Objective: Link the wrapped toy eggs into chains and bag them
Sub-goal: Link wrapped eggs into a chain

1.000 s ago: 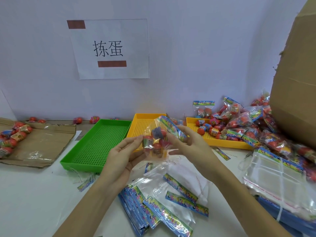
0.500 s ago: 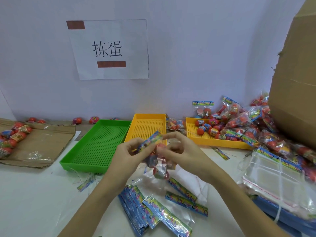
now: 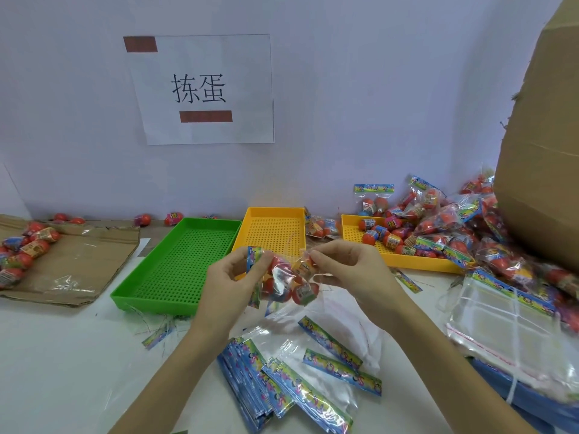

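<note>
Clear plastic bag (image 3: 289,281) of red wrapped toy eggs (image 3: 303,292), held above the white counter (image 3: 62,364) in front of the green tray (image 3: 175,267). Left hand (image 3: 232,283): grip closed on the bag's printed header edge. Right hand (image 3: 354,270): fingertips pinching the bag's opposite side. Empty header bags (image 3: 282,389) lie fanned on the counter below. Filled bags (image 3: 454,239) heaped at right, over the far yellow tray (image 3: 416,263). Loose eggs (image 3: 28,245) on cardboard at left.
</note>
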Demonstrator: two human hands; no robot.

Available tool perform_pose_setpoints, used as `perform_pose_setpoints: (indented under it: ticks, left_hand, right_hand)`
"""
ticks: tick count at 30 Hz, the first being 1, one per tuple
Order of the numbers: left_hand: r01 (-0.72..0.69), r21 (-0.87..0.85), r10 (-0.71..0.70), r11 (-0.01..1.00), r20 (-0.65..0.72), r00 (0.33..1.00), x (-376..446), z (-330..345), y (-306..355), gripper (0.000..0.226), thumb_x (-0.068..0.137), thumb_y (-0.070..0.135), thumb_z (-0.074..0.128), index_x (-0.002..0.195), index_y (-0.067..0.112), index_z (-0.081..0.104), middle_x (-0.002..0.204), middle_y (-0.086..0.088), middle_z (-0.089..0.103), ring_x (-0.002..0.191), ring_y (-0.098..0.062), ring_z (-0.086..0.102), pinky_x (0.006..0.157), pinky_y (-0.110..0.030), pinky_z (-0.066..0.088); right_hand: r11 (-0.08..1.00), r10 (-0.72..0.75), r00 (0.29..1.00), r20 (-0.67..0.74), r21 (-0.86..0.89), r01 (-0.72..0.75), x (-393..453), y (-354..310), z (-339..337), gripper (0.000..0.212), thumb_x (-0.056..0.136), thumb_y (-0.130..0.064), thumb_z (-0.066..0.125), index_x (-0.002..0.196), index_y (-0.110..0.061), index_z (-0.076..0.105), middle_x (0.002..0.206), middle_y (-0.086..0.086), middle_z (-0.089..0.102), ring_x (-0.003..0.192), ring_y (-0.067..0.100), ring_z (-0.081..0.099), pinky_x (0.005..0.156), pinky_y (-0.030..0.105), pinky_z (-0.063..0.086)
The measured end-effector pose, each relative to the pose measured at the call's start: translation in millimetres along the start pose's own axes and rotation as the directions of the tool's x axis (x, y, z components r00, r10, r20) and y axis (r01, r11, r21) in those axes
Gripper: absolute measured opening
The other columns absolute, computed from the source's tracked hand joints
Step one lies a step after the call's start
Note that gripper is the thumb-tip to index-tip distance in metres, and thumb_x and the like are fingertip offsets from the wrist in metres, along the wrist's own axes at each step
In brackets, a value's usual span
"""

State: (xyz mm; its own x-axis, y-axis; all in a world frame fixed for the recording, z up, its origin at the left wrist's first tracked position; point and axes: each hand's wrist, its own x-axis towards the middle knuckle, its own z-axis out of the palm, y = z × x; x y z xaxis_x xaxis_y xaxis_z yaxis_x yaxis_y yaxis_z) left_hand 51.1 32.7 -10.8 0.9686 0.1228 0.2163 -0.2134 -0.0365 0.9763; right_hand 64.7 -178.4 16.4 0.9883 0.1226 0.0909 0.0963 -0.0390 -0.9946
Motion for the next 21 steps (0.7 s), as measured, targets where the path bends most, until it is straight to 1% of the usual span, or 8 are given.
perform_pose_setpoints:
  ticks: [2, 4, 8, 10, 12, 15, 18, 21]
  left_hand:
    - [0.013, -0.078, -0.014, 0.997, -0.014, 1.0, 0, 0, 2, 0.025, 0.093, 0.038, 0.073, 0.094, 0.014, 0.081, 0.093, -0.024, 0.075, 0.083, -0.04, 0.07, 0.08, -0.046, 0.056]
    - [0.059, -0.166, -0.061, 0.984, -0.01, 0.998, -1, 1, 4, 0.019, 0.094, 0.034, 0.072, 0.1, 0.021, 0.084, 0.098, -0.013, 0.08, 0.095, -0.031, 0.076, 0.087, -0.042, 0.058]
    - [0.022, -0.189, -0.038, 0.982, -0.081, 0.996, -7, 9, 5, 0.019, 0.092, 0.038, 0.072, 0.101, 0.027, 0.085, 0.099, -0.008, 0.081, 0.097, -0.028, 0.077, 0.087, -0.043, 0.059]
    - [-0.041, -0.145, 0.024, 0.989, -0.119, 0.993, -8, 9, 5, 0.019, 0.088, 0.043, 0.073, 0.095, 0.03, 0.085, 0.093, -0.007, 0.081, 0.089, -0.024, 0.076, 0.077, -0.037, 0.061]
    - [-0.077, -0.141, 0.058, 0.987, -0.134, 0.989, -8, 7, 5, 0.018, 0.086, 0.045, 0.073, 0.091, 0.032, 0.086, 0.089, -0.006, 0.081, 0.082, -0.022, 0.077, 0.066, -0.027, 0.061]
    - [-0.074, -0.128, 0.056, 0.989, -0.135, 0.989, -7, 7, 4, 0.019, 0.085, 0.045, 0.075, 0.094, 0.032, 0.086, 0.088, -0.006, 0.081, 0.083, -0.029, 0.078, 0.066, -0.034, 0.064]
    - [-0.059, -0.124, 0.045, 0.991, -0.109, 0.993, -6, 7, 5, 0.017, 0.089, 0.04, 0.074, 0.1, 0.032, 0.085, 0.093, -0.003, 0.082, 0.092, -0.029, 0.078, 0.074, -0.039, 0.065]
    - [-0.05, -0.131, 0.041, 0.99, -0.073, 0.996, -6, 7, 7, 0.021, 0.089, 0.043, 0.073, 0.103, 0.032, 0.084, 0.097, -0.002, 0.082, 0.096, -0.026, 0.078, 0.079, -0.04, 0.063]
  right_hand:
    - [0.999, 0.023, 1.0, 0.015, 0.039, -0.024, 0, -2, -2, 0.011, 0.094, -0.013, 0.07, 0.097, -0.01, 0.08, 0.097, 0.007, 0.079, 0.093, 0.022, 0.076, 0.083, 0.032, 0.062]
    - [0.994, 0.045, 0.999, 0.013, 0.102, -0.046, 0, -4, -2, 0.011, 0.095, -0.011, 0.069, 0.099, -0.007, 0.079, 0.097, 0.009, 0.079, 0.092, 0.022, 0.076, 0.081, 0.029, 0.062]
    - [0.988, 0.043, 0.999, -0.027, 0.147, -0.039, -2, -2, 5, 0.01, 0.097, -0.004, 0.066, 0.1, -0.002, 0.075, 0.096, 0.012, 0.076, 0.086, 0.02, 0.074, 0.078, 0.029, 0.061]
    - [0.989, 0.037, 0.999, 0.0, 0.145, -0.036, -3, -3, 8, 0.013, 0.098, -0.007, 0.064, 0.103, -0.005, 0.076, 0.096, 0.009, 0.077, 0.087, 0.019, 0.073, 0.078, 0.029, 0.061]
    - [0.994, 0.03, 0.998, 0.053, 0.107, -0.035, -5, -4, 10, 0.018, 0.097, -0.021, 0.067, 0.106, -0.009, 0.078, 0.1, 0.008, 0.077, 0.09, 0.02, 0.073, 0.082, 0.031, 0.061]
    - [0.998, 0.024, 0.999, 0.049, 0.051, -0.026, -5, -4, 11, 0.021, 0.093, -0.029, 0.073, 0.098, -0.009, 0.08, 0.098, 0.009, 0.078, 0.094, 0.022, 0.073, 0.086, 0.031, 0.06]
    - [0.954, 0.148, 0.987, 0.068, 0.254, -0.16, -4, -5, 4, 0.013, 0.088, -0.016, 0.077, 0.095, -0.006, 0.08, 0.096, 0.011, 0.077, 0.087, 0.019, 0.072, 0.078, 0.025, 0.058]
    - [0.874, 0.242, 0.96, 0.141, 0.399, -0.278, -2, -7, -3, 0.006, 0.088, -0.009, 0.076, 0.092, -0.009, 0.08, 0.096, 0.01, 0.073, 0.083, 0.018, 0.069, 0.077, 0.028, 0.058]
